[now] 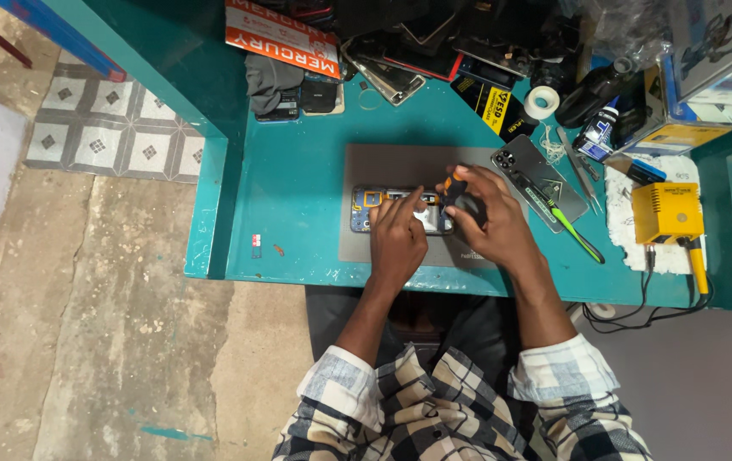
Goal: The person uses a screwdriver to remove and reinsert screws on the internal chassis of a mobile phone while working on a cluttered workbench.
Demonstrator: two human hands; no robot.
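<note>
Hands (400, 235) (489, 218) work opened phone (366, 209), lying left-right.

Evenly, softly lit from overhead; faint shadows beneath both hands. Mild glare on glossy grey phone back cover (540, 181) toward two o'clock. Wide-angle bending at edges; centre sharp.

The mat (366, 248) is matt grey, rubbery, on the table (297, 183) of smooth painted teal with a dull sheen. On the mat, the opened phone (370, 205) shows bare blue board and bright metal. Right of the mat, the back cover (535, 175) is glossy dark plastic, the tweezers (586, 183) polished metal, the cloth (626, 218) rough white fabric, the yellow box (664, 213) matt plastic. Below the mat, the shirt (434, 401) is soft checked cloth. Left of the mat, the floor (110, 282) is rough concrete
</note>
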